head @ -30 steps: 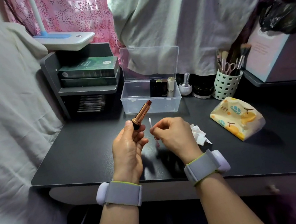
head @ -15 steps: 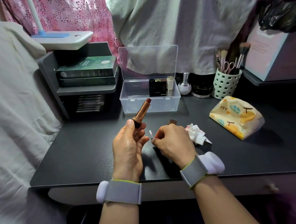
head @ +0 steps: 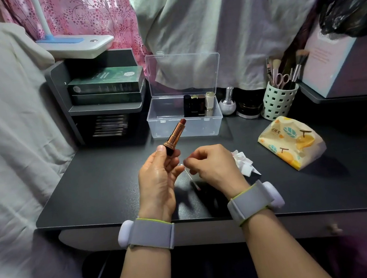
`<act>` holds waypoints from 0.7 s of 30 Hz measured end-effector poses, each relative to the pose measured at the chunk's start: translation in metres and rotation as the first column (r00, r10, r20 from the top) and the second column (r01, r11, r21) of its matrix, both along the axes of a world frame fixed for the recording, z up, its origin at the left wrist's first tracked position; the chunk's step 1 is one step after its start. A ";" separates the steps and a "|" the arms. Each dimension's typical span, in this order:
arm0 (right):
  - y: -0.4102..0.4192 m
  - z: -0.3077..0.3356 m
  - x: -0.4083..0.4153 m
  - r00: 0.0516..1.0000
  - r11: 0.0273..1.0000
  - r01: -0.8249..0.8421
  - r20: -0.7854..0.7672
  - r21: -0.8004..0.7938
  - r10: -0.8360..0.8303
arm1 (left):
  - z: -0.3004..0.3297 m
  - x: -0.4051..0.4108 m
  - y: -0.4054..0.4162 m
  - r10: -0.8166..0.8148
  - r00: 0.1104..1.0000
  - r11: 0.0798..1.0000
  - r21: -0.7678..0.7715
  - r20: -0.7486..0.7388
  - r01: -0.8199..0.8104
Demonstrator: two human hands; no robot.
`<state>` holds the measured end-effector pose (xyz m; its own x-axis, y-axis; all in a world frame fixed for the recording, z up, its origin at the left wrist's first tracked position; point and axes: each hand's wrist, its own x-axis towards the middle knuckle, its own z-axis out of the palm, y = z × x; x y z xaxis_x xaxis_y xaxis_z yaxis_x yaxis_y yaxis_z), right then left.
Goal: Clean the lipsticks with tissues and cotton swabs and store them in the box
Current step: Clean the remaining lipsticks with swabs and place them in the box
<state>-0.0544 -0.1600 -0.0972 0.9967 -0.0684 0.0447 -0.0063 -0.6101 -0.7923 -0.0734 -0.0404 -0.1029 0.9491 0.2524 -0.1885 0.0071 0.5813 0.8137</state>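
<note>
My left hand grips an uncapped rose-gold lipstick by its base, the dark red tip tilted up and to the right. My right hand pinches a white cotton swab whose lower end, stained reddish, points down at the dark desk. The two hands are almost touching. Behind them stands a clear plastic box with its lid up, and several lipsticks stand upright at its right end. A crumpled white tissue lies just right of my right hand.
A yellow patterned tissue pack lies at the right. Behind it are a green perforated brush holder, a silver bottle and a dark jar. A grey shelf with green boxes and a lamp base stand at the back left.
My right hand has turned the swab, so its stained end now points down instead of its white tip pointing up. The left hand and lipstick have barely moved.
</note>
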 end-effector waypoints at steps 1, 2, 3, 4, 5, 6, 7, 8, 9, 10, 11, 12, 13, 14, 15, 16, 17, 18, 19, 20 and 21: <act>0.000 0.002 0.000 1.000 0.994 -0.002 -0.028 0.107 0.005 | 0.000 0.000 0.000 0.000 1.000 1.000 -0.003 -0.001 0.000; 0.000 0.005 0.000 0.999 0.977 0.004 -0.052 0.212 0.007 | 0.000 0.000 0.001 -0.001 1.000 1.000 -0.007 -0.002 0.001; -0.001 0.008 0.000 0.997 0.950 0.016 -0.074 0.311 0.007 | 0.000 0.000 0.001 -0.002 1.000 1.000 -0.009 -0.002 0.002; -0.001 0.010 -0.001 0.995 0.916 0.030 -0.096 0.400 0.010 | -0.001 0.000 0.001 -0.004 1.000 1.000 -0.009 -0.002 0.004; -0.001 0.014 -0.001 0.993 0.879 0.042 -0.115 0.475 0.015 | 0.000 0.000 0.001 -0.006 1.000 1.000 -0.008 -0.001 0.006; -0.001 0.017 -0.002 0.991 0.842 0.052 -0.131 0.537 0.023 | 0.000 -0.001 0.000 -0.008 1.000 1.000 -0.006 0.000 0.008; -0.001 0.020 -0.002 0.989 0.810 0.059 -0.143 0.584 0.031 | 0.000 -0.001 0.000 -0.009 1.000 1.000 -0.004 0.000 0.009; -0.001 0.022 -0.001 0.988 0.787 0.064 -0.151 0.614 0.037 | 0.001 -0.001 -0.001 -0.011 1.000 1.000 -0.001 0.000 0.011; -0.001 0.023 0.000 0.987 0.775 0.067 -0.155 0.629 0.040 | 0.001 -0.001 -0.001 -0.015 1.000 1.000 0.000 -0.001 0.015; -0.001 0.024 0.001 0.987 0.771 0.069 -0.158 0.633 0.041 | 0.002 -0.002 -0.001 -0.019 1.000 1.000 0.000 -0.002 0.019; 0.000 0.025 0.002 0.986 0.771 0.068 -0.158 0.634 0.043 | 0.002 -0.002 -0.002 -0.026 1.000 1.000 -0.001 -0.003 0.026; 0.000 0.025 0.002 0.987 0.772 0.065 -0.157 0.633 0.045 | 0.003 -0.002 -0.003 -0.033 0.999 0.999 -0.001 -0.004 0.033; 0.001 0.026 0.003 0.987 0.771 0.060 -0.153 0.634 0.049 | 0.003 -0.003 -0.003 -0.041 0.999 0.999 0.000 -0.005 0.041; 0.002 0.026 0.004 0.988 0.769 0.056 -0.148 0.637 0.051 | 0.003 -0.004 -0.004 -0.048 0.999 0.999 0.001 -0.004 0.048; 0.002 0.026 0.004 0.989 0.764 0.054 -0.142 0.643 0.050 | 0.004 -0.004 -0.004 -0.055 0.998 0.998 0.002 -0.002 0.055; 0.003 0.027 0.005 0.990 0.757 0.055 -0.135 0.651 0.045 | 0.004 -0.005 -0.005 -0.062 0.998 0.998 0.002 -0.001 0.062; 0.004 0.027 0.005 0.991 0.751 0.055 -0.128 0.658 0.040 | 0.005 -0.006 -0.005 -0.067 0.998 0.998 0.000 0.001 0.067; 0.004 0.027 0.006 0.992 0.747 0.055 -0.121 0.663 0.034 | 0.006 -0.006 -0.005 -0.071 0.997 0.997 0.000 0.002 0.071; 0.004 0.027 0.006 0.993 0.743 0.054 -0.113 0.667 0.029 | 0.006 -0.006 -0.005 -0.074 0.997 0.997 0.000 0.003 0.074; 0.004 0.027 0.006 0.994 0.739 0.053 -0.105 0.671 0.024 | 0.007 -0.006 -0.005 -0.078 0.997 0.997 0.001 0.003 0.078; 0.004 0.026 0.007 0.995 0.736 0.052 -0.097 0.675 0.018 | 0.007 -0.007 -0.004 -0.083 0.997 0.997 0.001 0.003 0.083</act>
